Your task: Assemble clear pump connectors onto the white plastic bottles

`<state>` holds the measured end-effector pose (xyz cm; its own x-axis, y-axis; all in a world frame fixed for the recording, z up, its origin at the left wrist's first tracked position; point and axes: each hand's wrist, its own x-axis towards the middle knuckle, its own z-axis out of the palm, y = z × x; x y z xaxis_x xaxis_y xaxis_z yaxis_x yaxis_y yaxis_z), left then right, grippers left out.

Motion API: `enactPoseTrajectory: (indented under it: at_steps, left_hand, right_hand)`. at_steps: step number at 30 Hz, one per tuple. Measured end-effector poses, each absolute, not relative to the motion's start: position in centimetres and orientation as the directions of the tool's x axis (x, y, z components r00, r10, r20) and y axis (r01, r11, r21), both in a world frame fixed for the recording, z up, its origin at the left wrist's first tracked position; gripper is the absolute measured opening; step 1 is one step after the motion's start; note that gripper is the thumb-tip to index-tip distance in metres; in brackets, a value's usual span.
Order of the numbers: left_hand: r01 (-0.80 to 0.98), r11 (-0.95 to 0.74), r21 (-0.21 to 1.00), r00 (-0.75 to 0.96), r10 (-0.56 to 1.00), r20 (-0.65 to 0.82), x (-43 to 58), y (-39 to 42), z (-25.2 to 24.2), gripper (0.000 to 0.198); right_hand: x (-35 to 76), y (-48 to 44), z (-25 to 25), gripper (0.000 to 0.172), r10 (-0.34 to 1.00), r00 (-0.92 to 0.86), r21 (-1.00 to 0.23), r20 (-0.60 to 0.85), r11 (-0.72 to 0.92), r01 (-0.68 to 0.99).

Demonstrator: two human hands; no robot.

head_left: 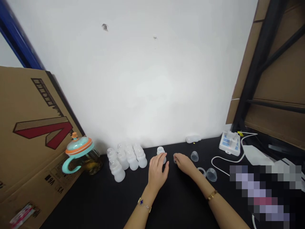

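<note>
My left hand (157, 168) reaches over a small white baby bottle (160, 149) that has no cap on. Its fingers are outstretched with the thumb apart; whether they touch the bottle I cannot tell. My right hand (184, 163) is curled, fingertips down by the black tabletop, around something small and pale that is mostly hidden. To its right are a clear dome cap (194, 156), a white ring (202, 172) partly behind my forearm, and another clear dome cap (212, 174). Several capped baby bottles (131, 159) stand grouped left of my left hand.
A glass pitcher (92, 162) with a turquoise and orange lid stands at the left by a large cardboard box (28, 127). A white power strip (230, 143) with its cable lies at the right. A white object (193, 139) rests against the wall.
</note>
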<state>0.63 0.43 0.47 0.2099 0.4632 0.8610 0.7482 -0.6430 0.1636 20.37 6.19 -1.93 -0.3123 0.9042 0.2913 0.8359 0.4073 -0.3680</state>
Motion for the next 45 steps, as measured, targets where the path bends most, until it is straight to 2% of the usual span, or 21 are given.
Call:
enactPoseTrajectory:
  at_steps: [3,7,10,12,16,23,26,29,36,45]
  left_hand:
    - [0.685,-0.663,0.302,0.163,0.543,0.824,0.7,0.4,0.5,0.032]
    - [0.491,-0.552,0.674,-0.004,0.772,0.635,0.8,0.4,0.6,0.031]
    - [0.175,-0.366,0.914,-0.088,0.919,0.385,0.8,0.6,0.8,0.053]
    - [-0.026,-0.252,0.967,-0.083,0.965,0.249,0.8,0.9,0.9,0.069]
    - [-0.230,-0.098,0.968,-0.057,0.995,0.087,0.7,1.3,1.4,0.078]
    - [-0.340,-0.001,0.940,0.010,1.000,0.005,0.4,1.4,1.8,0.064]
    - [-0.343,-0.031,0.939,-0.024,0.999,0.025,0.2,1.4,1.7,0.060]
    - [-0.304,-0.095,0.948,-0.093,0.993,0.070,0.2,1.3,1.8,0.060]
    - [-0.217,-0.182,0.959,-0.090,0.982,0.165,0.5,1.1,1.6,0.060]
    - [-0.137,-0.260,0.956,-0.015,0.965,0.260,0.8,0.9,0.9,0.051]
  right_hand:
    - [20.2,6.1,-1.5,0.023,0.889,-0.297,-0.416,0.348,0.431,0.801]
    - [19.4,5.0,0.0,0.022,0.780,-0.240,-0.538,0.578,0.586,0.606]
    - [18.5,3.5,1.2,0.020,0.699,-0.237,-0.532,0.674,0.683,0.501]
    - [17.9,2.6,1.6,0.021,0.660,-0.290,-0.502,0.693,0.730,0.464]
    - [17.3,1.8,1.9,0.022,0.621,-0.361,-0.463,0.696,0.772,0.435]
    - [17.3,1.5,2.2,0.026,0.583,-0.440,-0.449,0.683,0.810,0.377]
    - [17.3,1.3,2.4,0.025,0.580,-0.425,-0.476,0.695,0.814,0.332]
    - [17.3,1.5,2.3,0.023,0.615,-0.332,-0.531,0.715,0.787,0.314]
    - [17.4,3.1,1.1,0.017,0.783,-0.080,-0.697,0.616,0.590,0.408]
    - [17.1,3.2,0.7,0.025,0.863,-0.060,-0.744,0.502,0.466,0.478]
